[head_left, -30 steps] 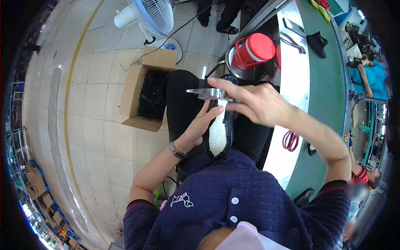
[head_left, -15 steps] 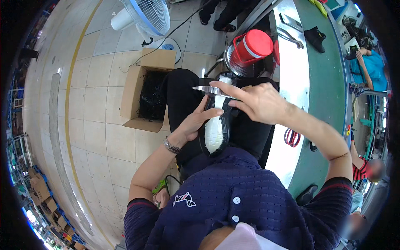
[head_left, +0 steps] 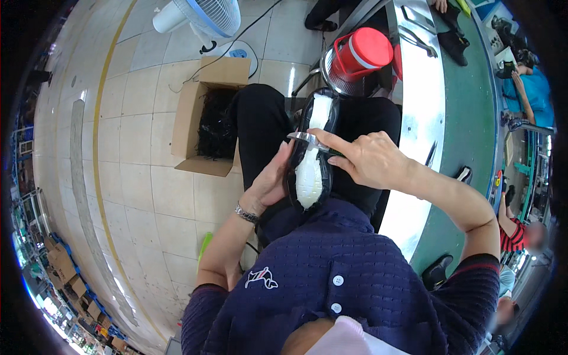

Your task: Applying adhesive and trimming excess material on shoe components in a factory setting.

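Across my lap lies a black shoe upper [head_left: 292, 188] on a last, bottom side up, with a long white strip [head_left: 309, 177] along its middle. My left hand [head_left: 271, 178] grips its left side, fingers partly hidden behind it. Closed on a knife, my right hand [head_left: 376, 158] keeps its index finger stretched along the tool. The shiny knife blade [head_left: 302, 137] lies crosswise over the narrow middle of the shoe, its tip pointing left. Most of the knife's handle is hidden in my right hand.
An open cardboard box [head_left: 188, 127] with black scraps stands left of my knees, a fan [head_left: 210, 18] beyond it. Ahead, a red jug [head_left: 370, 50] sits on a stool. At right, a metal ledge [head_left: 417, 89] borders a green belt [head_left: 467, 106] bearing black shoes [head_left: 452, 47].
My left thumb has moved off the white strip to the shoe's side. The shoe's far end now shows more. A person's hand has appeared at a black shoe on the belt's far end.
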The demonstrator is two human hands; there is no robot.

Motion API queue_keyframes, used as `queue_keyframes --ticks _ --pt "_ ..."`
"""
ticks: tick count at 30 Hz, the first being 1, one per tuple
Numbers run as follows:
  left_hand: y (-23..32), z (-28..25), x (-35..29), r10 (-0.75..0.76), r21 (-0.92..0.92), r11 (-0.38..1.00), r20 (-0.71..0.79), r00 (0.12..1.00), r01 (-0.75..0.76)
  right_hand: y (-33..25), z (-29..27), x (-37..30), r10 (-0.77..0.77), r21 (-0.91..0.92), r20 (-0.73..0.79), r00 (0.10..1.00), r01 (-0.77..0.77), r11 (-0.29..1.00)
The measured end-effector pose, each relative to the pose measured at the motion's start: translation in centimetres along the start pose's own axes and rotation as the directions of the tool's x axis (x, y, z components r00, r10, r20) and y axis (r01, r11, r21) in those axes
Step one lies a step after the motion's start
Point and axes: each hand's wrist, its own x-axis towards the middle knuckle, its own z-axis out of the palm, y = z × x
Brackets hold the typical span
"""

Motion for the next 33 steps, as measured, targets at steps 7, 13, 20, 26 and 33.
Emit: queue_keyframes --ticks 7,13,20,26,33 --pt "-0.9 2.7 -0.5 0.195 0.272 0.953 -0.207 0.959 -0.135 -1.3 -2.3 -0.5 -0.117 -0.041 -0.106 0.987 0.113 0.993" --pt "-1.7 0.7 -1.0 0.169 0.381 0.916 -0.088 0.982 -0.124 -1.7 0.1 -0.3 -0.171 -0.083 0.019 0.985 0.172 0.982" --pt "-3.0 0.5 -1.6 -0.070 0.323 0.939 -0.155 0.985 0.117 -2.8 0.3 -1.3 -0.036 0.017 -0.040 0.999 0.037 0.999" --pt "-4.7 -0.7 -2.1 0.185 0.515 0.856 -0.200 0.962 -0.057 -4.4 0.9 -2.5 -0.402 -0.009 -0.190 0.896 0.408 0.913" --pt "-3.7 0.8 -2.4 0.106 0.415 0.909 -0.129 0.986 -0.043 -4.4 1.0 -3.1 -0.388 -0.035 -0.100 0.916 0.387 0.921"
